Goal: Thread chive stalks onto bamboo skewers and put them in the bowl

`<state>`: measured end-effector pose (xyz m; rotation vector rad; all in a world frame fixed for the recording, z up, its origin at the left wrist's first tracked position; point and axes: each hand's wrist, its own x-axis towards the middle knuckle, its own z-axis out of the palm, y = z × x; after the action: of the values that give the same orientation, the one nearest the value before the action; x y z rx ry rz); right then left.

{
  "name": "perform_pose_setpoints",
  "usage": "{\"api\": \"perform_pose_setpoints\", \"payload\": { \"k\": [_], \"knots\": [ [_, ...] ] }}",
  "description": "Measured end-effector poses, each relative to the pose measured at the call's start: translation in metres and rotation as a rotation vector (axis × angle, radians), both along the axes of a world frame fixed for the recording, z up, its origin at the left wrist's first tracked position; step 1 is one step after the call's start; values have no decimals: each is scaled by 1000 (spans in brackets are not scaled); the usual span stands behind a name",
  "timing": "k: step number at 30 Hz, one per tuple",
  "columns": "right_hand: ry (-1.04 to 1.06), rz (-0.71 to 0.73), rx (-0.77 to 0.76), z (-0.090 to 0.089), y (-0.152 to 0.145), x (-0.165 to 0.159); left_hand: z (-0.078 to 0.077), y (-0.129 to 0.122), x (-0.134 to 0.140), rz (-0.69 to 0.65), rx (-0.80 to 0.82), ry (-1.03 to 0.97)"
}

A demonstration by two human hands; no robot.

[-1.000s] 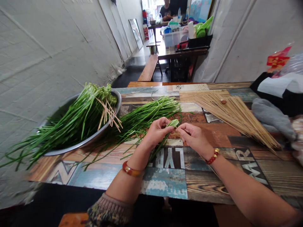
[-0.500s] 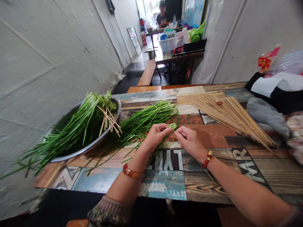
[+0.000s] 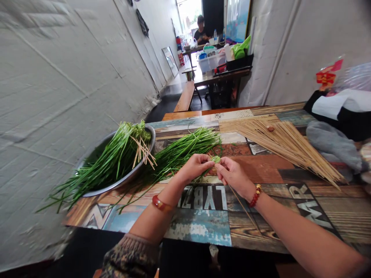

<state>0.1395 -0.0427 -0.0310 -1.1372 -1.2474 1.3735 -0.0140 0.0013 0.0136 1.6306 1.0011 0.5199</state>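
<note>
My left hand [image 3: 198, 166] is closed in a pinch on a small bunch of garlic chives [image 3: 215, 159], their pale cut ends pointing up. Close against it, my right hand [image 3: 233, 173] pinches a thin bamboo skewer [image 3: 242, 204], which slants down beneath my palm toward the table's front edge. The fingertips of both hands nearly meet at the pale ends; whether the skewer's tip has gone through the stems is hidden. Just beyond my left hand lies a loose pile of chives [image 3: 185, 148]. Further right, a fan of bamboo skewers [image 3: 290, 144] is spread on the table.
At left a metal basin [image 3: 153, 135] holds chives on skewers [image 3: 144, 152], the leaves hanging over its rim. Grey plastic bags [image 3: 333, 144] and black cloth [image 3: 348, 123] lie at right. Behind stand a bench [image 3: 185, 96], a plastic bin [image 3: 211, 63] and a seated person [image 3: 202, 34].
The view has shifted slightly, so the scene sits lower and further right. My fingers have drawn closer together around the chive ends, and the skewer below my right hand shows more.
</note>
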Motion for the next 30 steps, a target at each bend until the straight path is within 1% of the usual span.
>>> {"api": "perform_pose_setpoints", "payload": {
  "k": [2,4,5,6,7,8,11,13,14,15,17,19,21,23,25,27,30],
  "knots": [
    [42,-4,-12,0,1,-1,0,-1,0,-64,43,49],
    [42,-11,-3,-1,1,0,0,-3,0,-141,99,104],
    [31,-15,6,-1,2,0,0,-3,-2,-161,137,130],
    [19,-22,13,-2,2,0,0,-2,-6,-150,183,156],
    [6,-34,21,-3,2,0,-2,-1,-10,-101,233,179],
    [-7,-49,27,-3,2,0,-3,1,-16,-18,284,195],
    [-65,-94,45,-5,2,-1,-9,10,-37,329,416,228],
    [-94,-107,56,-6,3,-1,-11,17,-47,464,521,287],
    [-99,-107,57,-6,3,-1,-11,21,-49,494,575,323],
    [-101,-103,58,-6,3,-1,-11,24,-49,502,627,360],
    [-102,-95,59,-6,3,-1,-9,30,-44,476,714,433],
    [-110,-89,62,-5,4,-1,-7,36,-33,434,793,523],
    [-123,-90,71,-5,4,-1,-7,44,-23,425,867,640],
    [-135,-90,83,-5,4,0,-8,55,-17,451,904,747],
    [-141,-92,93,-6,4,0,-10,66,-14,483,890,803],
    [-148,-95,95,-5,4,-1,-12,75,-14,501,848,782],
    [-156,-94,100,-5,5,-1,-9,79,-16,492,788,627]
  ]
}}
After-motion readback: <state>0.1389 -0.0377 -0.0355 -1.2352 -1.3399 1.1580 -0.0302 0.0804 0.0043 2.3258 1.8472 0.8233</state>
